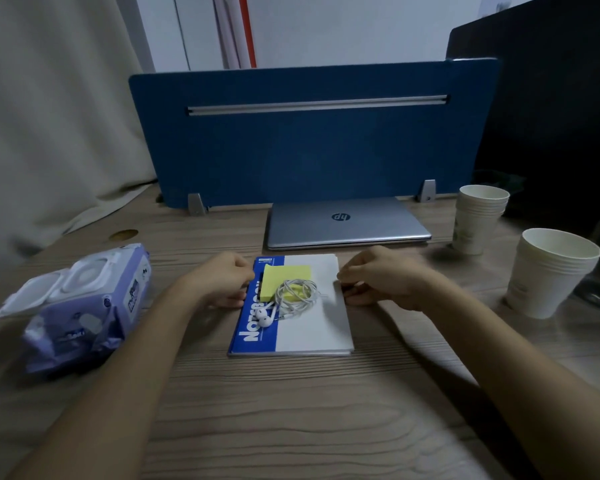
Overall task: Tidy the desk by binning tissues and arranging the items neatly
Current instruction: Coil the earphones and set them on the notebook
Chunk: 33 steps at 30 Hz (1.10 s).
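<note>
On the wooden desk (291,410) the blue-and-white notebook (312,327), carrying yellow sticky notes (284,273) and coiled earphones (291,296), lies between the left hand (222,282) and right hand (378,278), each with fingers curled gripping its side edge, with the closed laptop (347,221) beyond.

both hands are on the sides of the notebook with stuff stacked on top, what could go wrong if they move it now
The earphones lie loose on the sticky notes atop the notebook; a tilt or jerk could slide both off. The left hand and right hand grip only its far end, so the near end may sag. The stacked paper cups stand close to the right arm and could be knocked over.
</note>
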Each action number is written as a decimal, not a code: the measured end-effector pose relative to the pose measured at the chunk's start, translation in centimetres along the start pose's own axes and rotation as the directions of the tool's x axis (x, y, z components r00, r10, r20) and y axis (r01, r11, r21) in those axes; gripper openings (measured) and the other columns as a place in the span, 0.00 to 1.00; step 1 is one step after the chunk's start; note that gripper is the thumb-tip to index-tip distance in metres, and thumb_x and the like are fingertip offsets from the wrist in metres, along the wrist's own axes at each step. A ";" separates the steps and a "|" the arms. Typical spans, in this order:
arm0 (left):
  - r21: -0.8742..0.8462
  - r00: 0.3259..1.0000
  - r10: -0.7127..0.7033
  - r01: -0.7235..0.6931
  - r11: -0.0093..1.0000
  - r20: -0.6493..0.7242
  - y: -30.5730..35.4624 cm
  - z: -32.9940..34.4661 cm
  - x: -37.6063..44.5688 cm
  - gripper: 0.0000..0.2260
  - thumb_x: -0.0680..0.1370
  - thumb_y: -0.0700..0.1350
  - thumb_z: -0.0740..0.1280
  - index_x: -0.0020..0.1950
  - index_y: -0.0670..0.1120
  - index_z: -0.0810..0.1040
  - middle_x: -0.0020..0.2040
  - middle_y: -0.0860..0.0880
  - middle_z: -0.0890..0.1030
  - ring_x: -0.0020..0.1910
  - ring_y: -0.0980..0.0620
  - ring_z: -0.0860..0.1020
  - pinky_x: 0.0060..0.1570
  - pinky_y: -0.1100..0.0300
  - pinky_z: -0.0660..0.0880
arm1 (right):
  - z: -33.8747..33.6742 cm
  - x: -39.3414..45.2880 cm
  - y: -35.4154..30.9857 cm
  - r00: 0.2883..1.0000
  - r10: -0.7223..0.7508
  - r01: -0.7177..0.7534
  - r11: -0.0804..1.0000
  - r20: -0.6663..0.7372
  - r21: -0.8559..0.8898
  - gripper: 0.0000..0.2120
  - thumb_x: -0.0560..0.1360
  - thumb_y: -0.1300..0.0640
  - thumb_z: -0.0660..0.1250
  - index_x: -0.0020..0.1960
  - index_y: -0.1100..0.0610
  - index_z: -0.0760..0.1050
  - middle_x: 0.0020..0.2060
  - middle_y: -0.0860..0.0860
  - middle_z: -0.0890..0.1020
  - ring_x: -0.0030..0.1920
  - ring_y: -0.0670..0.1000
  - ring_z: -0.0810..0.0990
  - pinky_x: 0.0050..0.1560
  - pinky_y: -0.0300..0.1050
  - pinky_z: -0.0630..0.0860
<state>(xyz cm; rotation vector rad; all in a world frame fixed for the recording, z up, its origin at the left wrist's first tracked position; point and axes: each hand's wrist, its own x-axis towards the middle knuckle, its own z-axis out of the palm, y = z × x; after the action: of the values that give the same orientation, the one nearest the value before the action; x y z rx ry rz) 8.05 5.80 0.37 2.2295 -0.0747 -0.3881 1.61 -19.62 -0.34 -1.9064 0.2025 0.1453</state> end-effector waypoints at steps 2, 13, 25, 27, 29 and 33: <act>-0.008 1.000 -0.006 0.006 1.000 -0.012 -1.1 -1.1 -0.6 0.05 0.81 0.42 0.62 0.52 0.43 0.76 0.44 0.45 0.81 0.38 0.53 0.79 0.34 0.60 0.78 | 1.4 -0.1 -0.1 0.999 -0.040 0.040 0.999 0.029 0.025 0.02 0.75 0.64 0.70 0.44 0.63 0.80 0.42 0.58 0.83 0.37 0.48 0.83 0.38 0.41 0.82; 0.126 0.994 0.083 -0.074 0.989 -0.066 -5.8 -4.3 -4.3 0.29 0.75 0.58 0.70 0.72 0.50 0.67 0.61 0.55 0.76 0.53 0.57 0.76 0.51 0.58 0.73 | 6.5 -1.0 -0.4 0.908 -0.317 0.379 0.900 0.275 -0.216 0.25 0.68 0.53 0.77 0.57 0.68 0.75 0.53 0.64 0.80 0.51 0.52 0.80 0.63 0.61 0.70; 0.307 0.986 0.158 -0.169 0.936 0.060 -8.3 -4.7 -6.7 0.52 0.63 0.59 0.77 0.78 0.60 0.48 0.72 0.53 0.70 0.59 0.56 0.76 0.61 0.57 0.74 | 8.7 -1.2 0.0 0.823 -0.498 0.556 0.608 0.274 -0.567 0.33 0.62 0.36 0.76 0.60 0.55 0.76 0.59 0.49 0.79 0.57 0.51 0.77 0.58 0.49 0.74; 0.347 0.984 0.176 -0.178 0.921 0.039 -8.3 -4.8 -6.7 0.48 0.66 0.59 0.76 0.78 0.59 0.50 0.71 0.54 0.71 0.55 0.60 0.76 0.53 0.62 0.74 | 9.3 -1.2 0.1 0.803 -0.526 0.581 0.587 0.280 -0.564 0.36 0.62 0.33 0.73 0.60 0.56 0.77 0.60 0.51 0.79 0.58 0.52 0.77 0.59 0.52 0.74; 0.367 0.982 0.188 -0.183 0.912 0.023 -8.5 -4.8 -6.6 0.45 0.68 0.58 0.75 0.78 0.58 0.52 0.71 0.54 0.72 0.56 0.59 0.76 0.55 0.59 0.75 | 9.7 -1.3 0.1 0.783 -0.551 0.606 0.567 0.290 -0.558 0.37 0.61 0.30 0.69 0.59 0.56 0.77 0.60 0.52 0.80 0.58 0.53 0.78 0.58 0.54 0.76; 0.435 0.983 0.181 -0.156 0.887 -0.017 -9.1 -5.3 -6.6 0.43 0.71 0.59 0.73 0.78 0.58 0.52 0.72 0.53 0.70 0.59 0.55 0.75 0.59 0.57 0.73 | 10.2 -0.9 0.2 0.749 -0.591 0.645 0.544 0.301 -0.538 0.35 0.63 0.31 0.68 0.59 0.55 0.78 0.59 0.52 0.81 0.58 0.53 0.78 0.58 0.53 0.75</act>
<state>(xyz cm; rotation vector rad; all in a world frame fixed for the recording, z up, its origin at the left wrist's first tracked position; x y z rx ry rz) 2.71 16.82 -1.80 2.6458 -0.3538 -0.2252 0.66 -10.00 -3.83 -2.5024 -0.6868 -0.2306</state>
